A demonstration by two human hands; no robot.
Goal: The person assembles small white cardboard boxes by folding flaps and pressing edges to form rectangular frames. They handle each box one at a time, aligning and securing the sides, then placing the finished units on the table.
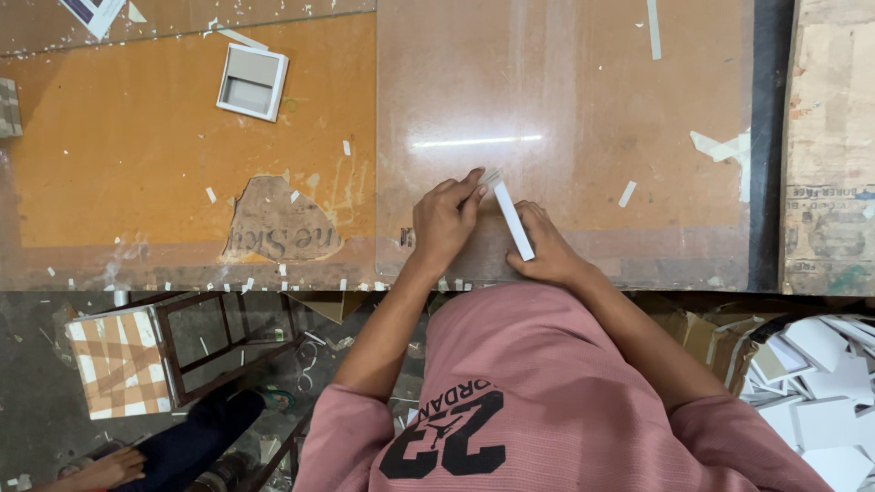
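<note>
Head view looks straight down on a glossy sheet [565, 100] laid over a worn orange worktable [137, 155], where both hands meet near the table's near edge; the left hand [444, 223] pinches the far end of a narrow white strip [513, 220] between thumb and fingertips, while the right hand [547, 251] lies flat beside and partly under its near end, fingers pressing it down rather than clenched around it; the strip runs slantwise from far-left to near-right between the two hands, resting on the sheet; it looks light, thin and fairly stiff, like folded card, so it probably creases if bent hard and slides easily on the smooth surface; the ends seem the safest places to hold, with the long edges left free; a small white open box [252, 82] sits well apart on the far left; a heap of white card pieces [820, 392] lies below the table at the near right.
</note>
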